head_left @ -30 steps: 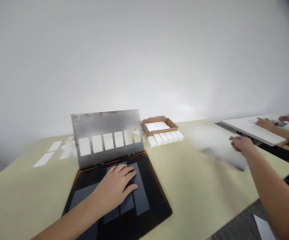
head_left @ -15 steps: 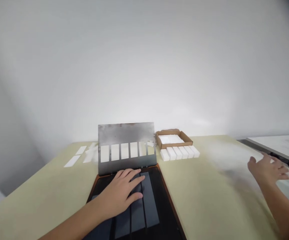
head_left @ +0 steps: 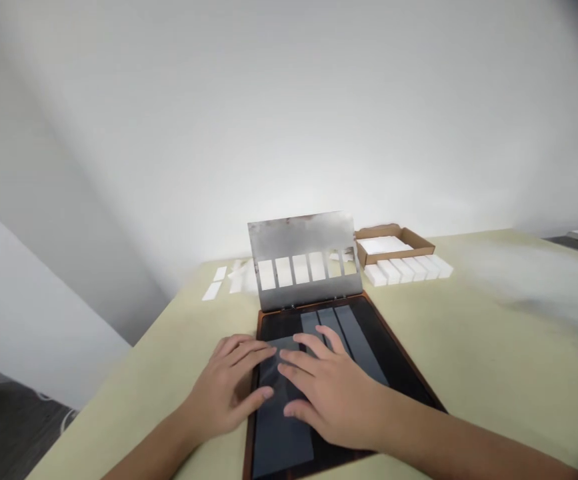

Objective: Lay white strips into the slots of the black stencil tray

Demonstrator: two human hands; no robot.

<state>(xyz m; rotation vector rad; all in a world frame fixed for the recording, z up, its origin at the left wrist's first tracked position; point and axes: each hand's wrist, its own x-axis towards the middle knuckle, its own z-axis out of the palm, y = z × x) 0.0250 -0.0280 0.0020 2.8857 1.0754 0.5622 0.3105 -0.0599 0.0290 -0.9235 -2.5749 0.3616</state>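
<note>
Left hand [head_left: 226, 383] at left edge of black tray [head_left: 393, 360] was bare; right hand [head_left: 336, 390] over tray likewise; forearms [head_left: 443, 433] uncovered, slender.

Soft, fairly bright, even light; its source is out of view. The pale wall [head_left: 289, 133] glows brightest beyond the far edge of the table surface [head_left: 469, 347]. Near the surface's right edge, everything smears into whitish blur.

Head-worn view, facing forward, angled down

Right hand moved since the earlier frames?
Yes, left: the right hand was well right of the cardboard box; now it is over the black tray, mostly left of the box.
</note>
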